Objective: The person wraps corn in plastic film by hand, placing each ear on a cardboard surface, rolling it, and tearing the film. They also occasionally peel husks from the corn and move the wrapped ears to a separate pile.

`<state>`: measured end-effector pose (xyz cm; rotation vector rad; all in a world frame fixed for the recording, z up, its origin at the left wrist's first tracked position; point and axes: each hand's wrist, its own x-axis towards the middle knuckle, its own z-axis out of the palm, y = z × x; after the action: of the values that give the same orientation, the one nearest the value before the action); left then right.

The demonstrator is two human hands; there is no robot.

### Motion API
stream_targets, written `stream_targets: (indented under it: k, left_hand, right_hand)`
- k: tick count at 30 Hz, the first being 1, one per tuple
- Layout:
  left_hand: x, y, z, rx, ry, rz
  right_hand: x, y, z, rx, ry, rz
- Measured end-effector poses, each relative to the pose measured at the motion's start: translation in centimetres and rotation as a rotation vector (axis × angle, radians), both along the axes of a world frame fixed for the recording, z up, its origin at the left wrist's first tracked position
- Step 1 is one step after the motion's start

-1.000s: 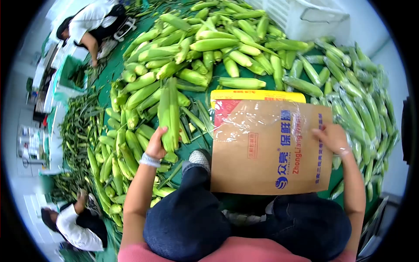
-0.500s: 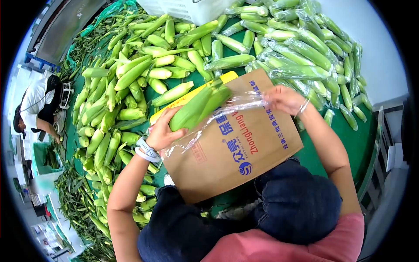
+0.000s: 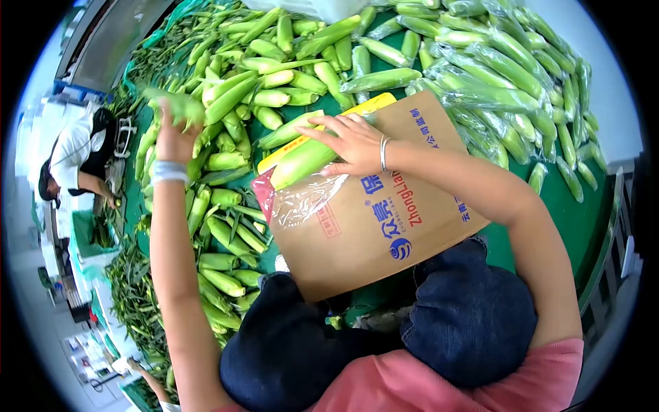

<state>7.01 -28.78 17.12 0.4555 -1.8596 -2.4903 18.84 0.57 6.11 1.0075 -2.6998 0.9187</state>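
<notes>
My right hand (image 3: 353, 143) lies over a green ear of corn (image 3: 302, 165), thumb on one side and fingers on the other. Clear plastic film (image 3: 309, 196) trails below that ear on the flat brown cardboard (image 3: 357, 233), which has blue and red printing. Out over the corn pile at the left, my left hand (image 3: 178, 141) is raised with a motion-blurred ear of corn (image 3: 177, 106) at its fingers. A yellow printed piece (image 3: 381, 103) shows under the cardboard's far edge.
Unwrapped corn (image 3: 233, 96) is heaped on the green surface (image 3: 528, 233) at left and centre. Wrapped ears (image 3: 494, 89) are piled at the right. A white crate (image 3: 309, 8) stands at the back. Another person (image 3: 79, 154) bends at the far left.
My left hand has left the ear over the cardboard and moved up-left to the pile. My right hand has shifted left from the film onto the ear, now lower on the cardboard.
</notes>
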Motion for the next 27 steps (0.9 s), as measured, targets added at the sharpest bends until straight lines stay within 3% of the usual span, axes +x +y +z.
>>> stream_targets:
  k: [1,3,5,6,7,8,12,14,15,16,17,18,19,21,22,23,24,25,27]
  left_hand:
    - [0.0,-0.7,0.6,-0.058,-0.061,0.243]
    - [0.4,-6.8,-7.8,-0.179,-0.011,-0.079]
    - [10.1,-3.1,-13.0,-1.011,0.378,-0.379]
    - [15.0,1.7,-7.9,-1.371,0.476,-0.691]
    - [17.0,2.7,-8.8,-1.57,0.668,-0.625]
    - [17.8,1.9,-9.9,-1.768,0.617,-0.724]
    - [19.0,-0.9,-9.6,-2.126,0.683,-0.8]
    - [21.2,-1.3,-6.7,-2.076,0.471,-0.828]
    - [22.2,-1.4,-5.2,-1.914,0.224,-0.888]
    - [22.9,-2.1,-4.1,-1.667,0.132,-1.011]
    - [22.3,-2.3,-1.4,-1.132,0.11,-1.239]
    - [22.5,-2.0,0.0,-0.778,0.136,-1.298]
    - [22.7,-1.2,0.3,-0.715,0.21,-1.417]
    - [23.9,1.7,-0.9,-0.566,0.309,-1.508]
    - [23.9,3.1,-1.9,-0.636,0.317,-1.544]
    - [23.5,4.6,-3.0,-0.712,0.326,-1.585]
    - [23.6,6.1,-3.4,-0.894,0.389,-1.455]
    - [24.1,7.7,-3.2,-1.275,0.339,-1.335]
    - [24.2,9.9,-4.2,-1.808,0.625,-1.119]
  right_hand:
    - [0.3,-0.4,-0.2,0.216,0.117,-0.028]
    - [0.0,-0.8,-0.8,0.225,0.146,-0.057]
    - [-0.2,-0.8,-1.2,0.269,0.17,-0.062]
    - [-0.2,-1.0,-1.3,0.258,0.168,-0.059]
    - [-0.3,-1.2,-1.1,0.318,0.155,-0.106]
    - [0.1,-1.4,-1.0,0.383,0.135,-0.141]
    - [1.5,-0.9,-0.4,0.352,0.094,-0.176]
    - [4.2,-0.5,-0.2,0.388,0.146,-0.112]
    - [6.1,-0.2,-0.2,0.365,0.163,-0.078]
    - [8.1,-0.1,-0.2,0.345,0.182,-0.043]
    - [10.6,0.0,0.1,0.309,0.151,0.028]
    - [12.7,0.0,0.7,0.272,0.109,0.105]
    - [14.0,-0.2,1.7,0.282,0.094,0.114]
    - [15.3,-0.3,3.6,0.282,-0.462,0.322]
    - [14.5,-0.4,3.6,0.298,-0.467,0.327]
    - [12.9,-0.8,3.4,0.277,-0.277,0.301]
    - [11.4,-1.2,3.2,0.251,-0.09,0.268]
    - [9.8,-1.6,2.0,0.277,-0.095,0.193]
    - [4.5,-2.7,-0.5,0.411,0.114,-0.036]
